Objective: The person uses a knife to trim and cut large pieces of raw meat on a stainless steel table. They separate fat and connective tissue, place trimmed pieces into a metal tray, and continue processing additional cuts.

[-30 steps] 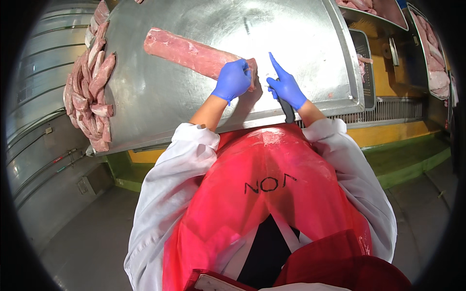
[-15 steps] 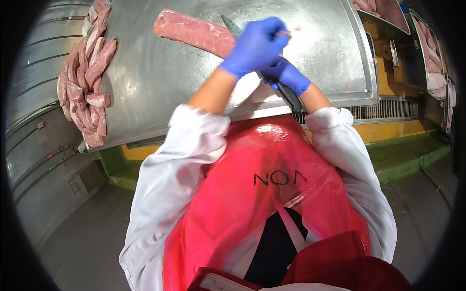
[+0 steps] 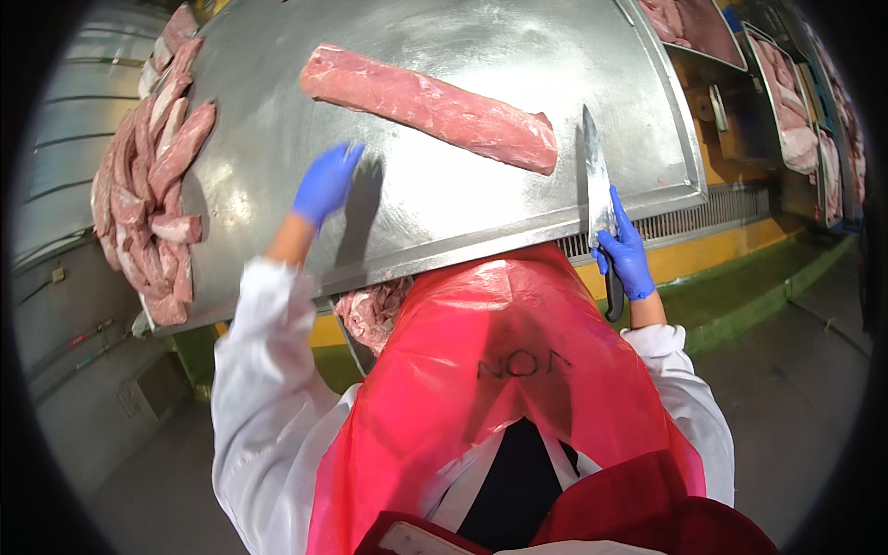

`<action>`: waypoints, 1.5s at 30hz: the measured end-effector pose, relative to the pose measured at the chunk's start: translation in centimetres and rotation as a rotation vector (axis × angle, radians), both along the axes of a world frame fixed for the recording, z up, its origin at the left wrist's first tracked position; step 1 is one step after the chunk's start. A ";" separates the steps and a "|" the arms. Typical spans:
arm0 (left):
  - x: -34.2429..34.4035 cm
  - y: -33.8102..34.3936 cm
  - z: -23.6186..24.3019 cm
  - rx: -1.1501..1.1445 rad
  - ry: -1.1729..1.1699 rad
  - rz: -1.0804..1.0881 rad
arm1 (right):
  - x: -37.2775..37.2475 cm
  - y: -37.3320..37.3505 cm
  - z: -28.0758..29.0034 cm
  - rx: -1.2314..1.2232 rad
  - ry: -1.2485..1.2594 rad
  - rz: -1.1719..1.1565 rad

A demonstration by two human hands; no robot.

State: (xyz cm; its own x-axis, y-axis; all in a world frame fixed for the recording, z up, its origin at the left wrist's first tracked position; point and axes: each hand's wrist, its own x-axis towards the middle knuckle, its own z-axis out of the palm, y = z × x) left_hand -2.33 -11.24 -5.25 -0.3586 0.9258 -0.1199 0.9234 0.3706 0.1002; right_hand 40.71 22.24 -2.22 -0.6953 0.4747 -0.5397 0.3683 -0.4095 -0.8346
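Observation:
A long pink pork loin [image 3: 425, 106] lies slantwise across the metal work table [image 3: 268, 222], untouched by either hand. My right hand [image 3: 626, 259], in a blue glove, is closed round the black handle of a long knife [image 3: 597, 176] at the table's front right edge. The blade points away from me, apart from the meat. Over the left part of the table hovers my left hand [image 3: 326, 188], also blue-gloved, its fingers stretched out with nothing seen in them. Its shadow falls on the metal beside it.
Long strips of meat [image 3: 153, 185] are heaped along the table's left edge. Meat scraps [image 3: 372, 313] show below the front edge, left of my red apron. Trays of meat [image 3: 786, 97] stand at the right, beyond the table's raised rim.
My hands have parted. The left moved left and nearer, off the loin; the right drew right and nearer with the knife. The loin's right end and the scraps below are now uncovered.

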 end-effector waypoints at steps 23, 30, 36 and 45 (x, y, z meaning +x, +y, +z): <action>14.0 5.5 -4.7 0.248 -0.031 0.138 | 9.5 1.2 -0.8 0.128 -0.033 -0.263; 19.2 14.5 -4.7 0.292 0.033 0.203 | 8.9 10.4 -1.2 0.110 0.034 -0.138; 23.6 26.8 -6.0 0.256 0.049 0.040 | 8.8 16.9 -2.0 0.104 0.013 -0.046; 19.4 31.1 0.4 -0.007 -0.111 0.681 | 2.5 20.5 -5.1 0.149 0.076 0.219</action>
State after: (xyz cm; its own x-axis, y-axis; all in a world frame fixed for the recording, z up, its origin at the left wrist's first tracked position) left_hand 17.07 19.87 -4.88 -0.8452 0.4975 -0.1950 0.4689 0.8656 0.1757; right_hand 43.16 42.73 -7.32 -0.8261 0.3785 -0.4175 0.3683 -0.1981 -0.9083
